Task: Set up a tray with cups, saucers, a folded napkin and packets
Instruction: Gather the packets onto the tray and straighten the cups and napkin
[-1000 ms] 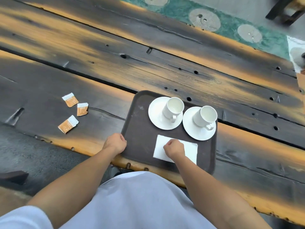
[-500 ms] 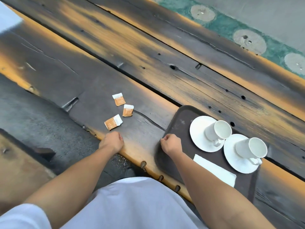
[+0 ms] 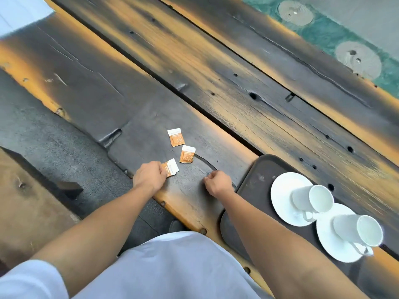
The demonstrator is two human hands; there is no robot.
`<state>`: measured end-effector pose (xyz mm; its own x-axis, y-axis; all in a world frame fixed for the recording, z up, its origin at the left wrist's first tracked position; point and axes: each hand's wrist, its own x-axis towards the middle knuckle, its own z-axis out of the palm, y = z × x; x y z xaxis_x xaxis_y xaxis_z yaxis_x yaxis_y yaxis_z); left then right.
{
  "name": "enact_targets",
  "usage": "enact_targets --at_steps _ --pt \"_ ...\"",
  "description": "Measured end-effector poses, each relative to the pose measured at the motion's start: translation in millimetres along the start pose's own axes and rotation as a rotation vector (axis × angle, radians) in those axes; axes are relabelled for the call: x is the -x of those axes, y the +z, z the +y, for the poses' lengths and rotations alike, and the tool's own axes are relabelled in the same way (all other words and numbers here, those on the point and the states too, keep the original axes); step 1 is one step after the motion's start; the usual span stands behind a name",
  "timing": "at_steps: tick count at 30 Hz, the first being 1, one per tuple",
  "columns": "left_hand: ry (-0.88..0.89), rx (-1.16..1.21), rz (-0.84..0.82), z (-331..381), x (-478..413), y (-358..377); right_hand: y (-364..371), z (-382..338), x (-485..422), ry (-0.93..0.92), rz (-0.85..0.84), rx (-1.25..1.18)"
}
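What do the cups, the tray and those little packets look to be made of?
Cups: likely glazed white ceramic, smooth with a soft sheen. Tray: probably dark brown plastic, matte and scuffed. Packets: apparently printed paper, flat, orange and white.

Three small orange-and-white packets lie flat on the dark plank: the far packet at 12 o'clock, the middle packet just nearer, and the near packet at 7 o'clock from it, touched by fingers at its left edge. The dark brown tray sits at 3 o'clock from them. On it stand two white saucers, the left saucer and the right saucer, each bearing an empty white cup, the left cup and the right cup.
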<state>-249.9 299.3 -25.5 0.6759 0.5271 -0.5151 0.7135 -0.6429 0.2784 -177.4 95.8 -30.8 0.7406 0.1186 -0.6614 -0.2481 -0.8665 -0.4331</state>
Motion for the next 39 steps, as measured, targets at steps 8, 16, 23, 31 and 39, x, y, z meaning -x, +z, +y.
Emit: enact_targets --at_steps 8,16,23,31,39 --pt "0.045 0.022 -0.039 -8.9 -34.3 1.5 -4.4 -35.6 -45.5 -0.012 -0.042 0.014" --pt "0.040 0.045 -0.084 -8.6 -36.5 9.0 -1.3 -61.3 -70.2 -0.053 -0.021 -0.005" --pt "-0.041 0.223 -0.151 -0.5 -31.8 13.5 7.5 -60.4 -62.4 -0.097 -0.105 -0.007" --pt "-0.137 0.471 -0.129 6.1 -7.0 15.7 12.6 -49.3 -38.4 -0.124 -0.212 -0.023" --pt "-0.163 0.634 -0.136 -9.0 20.2 24.2 13.6 -40.8 2.9 -0.108 -0.302 -0.055"
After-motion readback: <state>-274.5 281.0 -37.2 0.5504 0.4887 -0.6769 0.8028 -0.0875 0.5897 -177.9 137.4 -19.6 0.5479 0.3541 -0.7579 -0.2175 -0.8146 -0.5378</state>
